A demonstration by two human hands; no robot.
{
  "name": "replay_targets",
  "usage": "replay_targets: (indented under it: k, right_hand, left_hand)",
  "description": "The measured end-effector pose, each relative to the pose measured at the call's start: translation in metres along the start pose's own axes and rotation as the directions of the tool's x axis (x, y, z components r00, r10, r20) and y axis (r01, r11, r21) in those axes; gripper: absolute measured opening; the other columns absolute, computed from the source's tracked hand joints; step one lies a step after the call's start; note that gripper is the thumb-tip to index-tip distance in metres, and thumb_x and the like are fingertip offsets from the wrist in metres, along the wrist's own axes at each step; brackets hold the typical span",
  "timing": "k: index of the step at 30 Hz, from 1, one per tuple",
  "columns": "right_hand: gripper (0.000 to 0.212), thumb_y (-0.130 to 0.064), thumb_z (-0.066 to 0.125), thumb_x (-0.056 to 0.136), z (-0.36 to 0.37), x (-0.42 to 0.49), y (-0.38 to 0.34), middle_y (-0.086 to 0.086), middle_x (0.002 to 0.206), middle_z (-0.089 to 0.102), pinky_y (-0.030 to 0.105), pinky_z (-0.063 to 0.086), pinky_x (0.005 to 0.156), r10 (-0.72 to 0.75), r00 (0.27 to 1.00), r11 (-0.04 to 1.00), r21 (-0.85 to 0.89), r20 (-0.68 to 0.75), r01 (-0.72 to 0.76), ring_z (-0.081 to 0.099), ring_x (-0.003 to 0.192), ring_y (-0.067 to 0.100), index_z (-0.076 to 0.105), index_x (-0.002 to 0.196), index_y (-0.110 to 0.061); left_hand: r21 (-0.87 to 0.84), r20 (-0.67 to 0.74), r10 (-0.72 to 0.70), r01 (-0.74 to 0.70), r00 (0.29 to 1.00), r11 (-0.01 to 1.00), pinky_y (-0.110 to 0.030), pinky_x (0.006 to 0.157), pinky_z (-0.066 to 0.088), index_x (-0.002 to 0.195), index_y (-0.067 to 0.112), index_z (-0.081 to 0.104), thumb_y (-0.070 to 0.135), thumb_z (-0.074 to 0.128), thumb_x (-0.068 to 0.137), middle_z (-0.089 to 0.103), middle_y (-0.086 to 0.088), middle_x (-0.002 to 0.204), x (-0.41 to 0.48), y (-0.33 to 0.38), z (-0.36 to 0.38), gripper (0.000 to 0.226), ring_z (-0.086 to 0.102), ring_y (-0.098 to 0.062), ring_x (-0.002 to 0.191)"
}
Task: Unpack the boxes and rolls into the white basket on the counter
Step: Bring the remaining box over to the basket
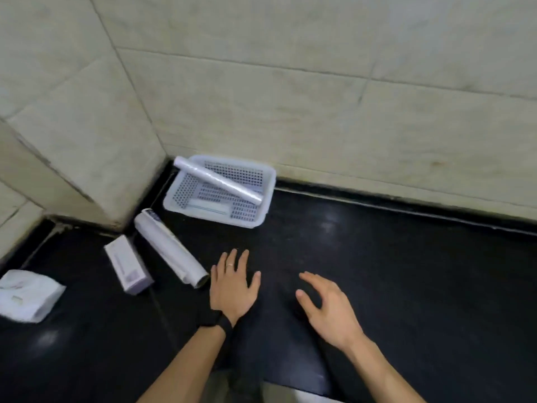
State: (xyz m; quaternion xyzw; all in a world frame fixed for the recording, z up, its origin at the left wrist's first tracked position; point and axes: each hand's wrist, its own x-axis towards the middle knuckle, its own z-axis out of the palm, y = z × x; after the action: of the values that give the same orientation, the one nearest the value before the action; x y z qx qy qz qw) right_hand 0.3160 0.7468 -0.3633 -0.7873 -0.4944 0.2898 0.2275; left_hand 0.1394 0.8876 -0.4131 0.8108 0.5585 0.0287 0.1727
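A white perforated basket (268,196) stands on the black counter against the tiled wall. A thin clear-wrapped roll (218,180) lies slanted across it, one end over the far-left rim, and a flat white box (209,207) lies on its bottom. A thicker white roll (170,248) lies on the counter in front of the basket. Left of it lies a pale lilac box (128,264). My left hand (232,283) is spread flat just right of the thick roll's near end, holding nothing. My right hand (328,309) hovers open over the counter, fingers relaxed.
A crumpled white plastic bag (27,296) lies at the far left of the black counter (406,280). A tiled wall corner juts out behind the lilac box. The counter's front edge runs below my forearms.
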Motion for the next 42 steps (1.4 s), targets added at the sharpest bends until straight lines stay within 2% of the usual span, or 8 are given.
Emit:
replay_targets:
  k: [5,10,18,22,28,31,36,42]
  right_hand:
    - [0.048,-0.044,0.055,0.098,-0.086,-0.112,0.123,-0.010,0.146,0.054,0.018,0.023,0.114,0.146,0.964,0.987,-0.038,-0.222,-0.158,0.036,0.144,0.013,0.054,0.143,-0.028]
    - [0.044,-0.039,0.060,0.097,-0.143,-0.209,0.210,-0.006,0.141,0.060,0.019,0.025,0.111,0.334,0.846,0.930,0.000,-0.415,-0.367,0.042,0.140,0.020,0.059,0.138,-0.024]
    - [0.045,-0.039,0.060,0.097,-0.192,-0.284,0.280,-0.006,0.141,0.060,0.028,0.026,0.116,0.537,0.616,0.822,0.193,-0.576,-0.536,0.043,0.140,0.022,0.059,0.139,-0.024]
    - [0.045,-0.039,0.060,0.096,-0.211,-0.298,0.303,-0.005,0.142,0.060,0.030,0.029,0.116,0.591,0.528,0.779,0.262,-0.609,-0.570,0.043,0.140,0.023,0.058,0.139,-0.024]
    - [0.048,-0.041,0.056,0.098,-0.242,-0.302,0.332,-0.005,0.146,0.055,0.032,0.028,0.117,0.637,0.470,0.728,0.276,-0.611,-0.628,0.038,0.143,0.024,0.053,0.143,-0.024]
    - [0.049,-0.040,0.056,0.098,-0.257,-0.298,0.349,-0.004,0.148,0.054,0.034,0.027,0.118,0.656,0.451,0.709,0.288,-0.605,-0.644,0.037,0.144,0.024,0.052,0.144,-0.023]
    - [0.053,-0.042,0.054,0.098,-0.281,-0.285,0.386,-0.003,0.153,0.048,0.034,0.026,0.119,0.662,0.494,0.707,0.251,-0.563,-0.661,0.034,0.145,0.022,0.047,0.148,-0.024]
    - [0.062,-0.047,0.053,0.097,-0.315,-0.249,0.453,-0.001,0.159,0.038,0.036,0.029,0.118,0.636,0.575,0.735,0.176,-0.514,-0.655,0.029,0.147,0.023,0.039,0.152,-0.022]
  left_hand:
    - [-0.014,0.106,0.343,-0.343,0.933,0.939,-0.045,0.121,0.016,0.151,0.029,0.034,0.055,0.034,0.097,0.028,0.000,0.161,-0.062,0.182,0.052,0.061,0.016,-0.021,0.150]
    - [-0.043,0.173,0.586,-0.588,0.792,0.808,-0.043,0.121,0.016,0.149,0.030,0.037,0.056,0.035,0.097,0.030,0.002,0.160,-0.125,0.316,0.082,0.059,0.018,-0.019,0.150]
    - [-0.053,0.196,0.805,-0.813,0.561,0.580,-0.043,0.120,0.023,0.146,0.029,0.043,0.054,0.042,0.097,0.039,0.001,0.156,-0.164,0.444,0.094,0.056,0.025,-0.020,0.148]
    - [-0.059,0.220,0.845,-0.858,0.487,0.510,-0.043,0.119,0.023,0.147,0.028,0.043,0.051,0.043,0.097,0.038,0.000,0.156,-0.161,0.488,0.106,0.055,0.026,-0.021,0.147]
    - [-0.066,0.248,0.867,-0.885,0.433,0.461,-0.044,0.119,0.023,0.149,0.029,0.039,0.051,0.041,0.098,0.034,0.000,0.158,-0.145,0.532,0.125,0.056,0.024,-0.022,0.148]
    - [-0.060,0.296,0.844,-0.873,0.448,0.484,-0.044,0.120,0.019,0.152,0.030,0.033,0.053,0.038,0.098,0.028,0.001,0.161,-0.136,0.546,0.138,0.058,0.018,-0.022,0.150]
    - [-0.061,0.369,0.797,-0.843,0.478,0.534,-0.043,0.122,0.016,0.153,0.031,0.029,0.054,0.036,0.098,0.023,0.001,0.163,-0.131,0.557,0.167,0.060,0.014,-0.023,0.151]
    - [-0.037,0.434,0.693,-0.757,0.576,0.652,-0.044,0.122,0.014,0.154,0.030,0.026,0.053,0.037,0.098,0.019,0.001,0.164,-0.124,0.572,0.207,0.061,0.011,-0.024,0.151]
